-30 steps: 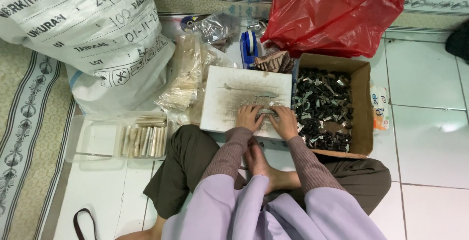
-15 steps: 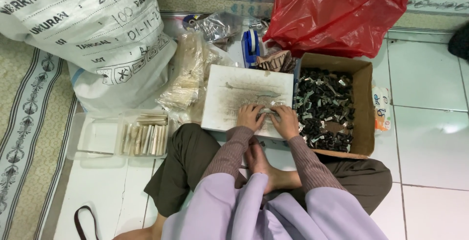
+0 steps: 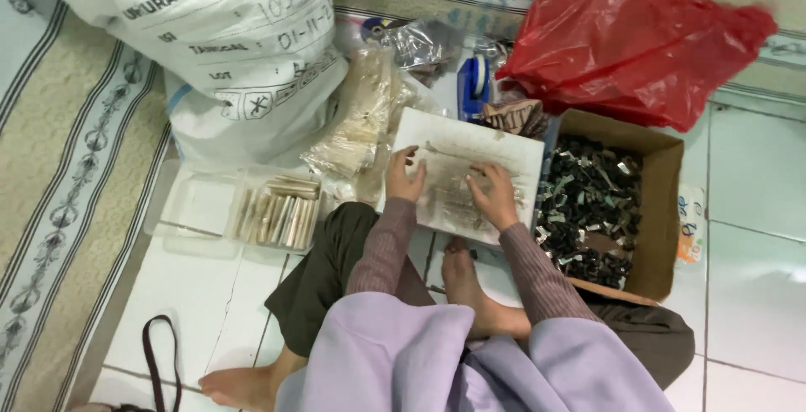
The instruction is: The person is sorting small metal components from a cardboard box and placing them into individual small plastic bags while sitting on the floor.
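Observation:
I sit cross-legged on a tiled floor with a white foam board (image 3: pixel 470 148) resting over my legs. Rows of small pale pieces lie on the board. My left hand (image 3: pixel 405 179) rests on its near left part, fingers spread and bent over the pieces. My right hand (image 3: pixel 495 196) lies flat on the middle of the board with fingertips on a row of pieces. Whether either hand pinches a piece is hidden by the fingers.
A cardboard box (image 3: pixel 663 211) of small dark and silvery parts stands to the right. A clear plastic tray (image 3: pixel 189 211) with pale bundles lies to the left. Behind are a big white printed sack (image 3: pixel 210 34), clear bags (image 3: pixel 357 127), a blue object (image 3: pixel 474 85) and a red plastic bag (image 3: pixel 638 47).
Both hands have shifted slightly apart on the board; the view has tilted a little. Nothing else has moved.

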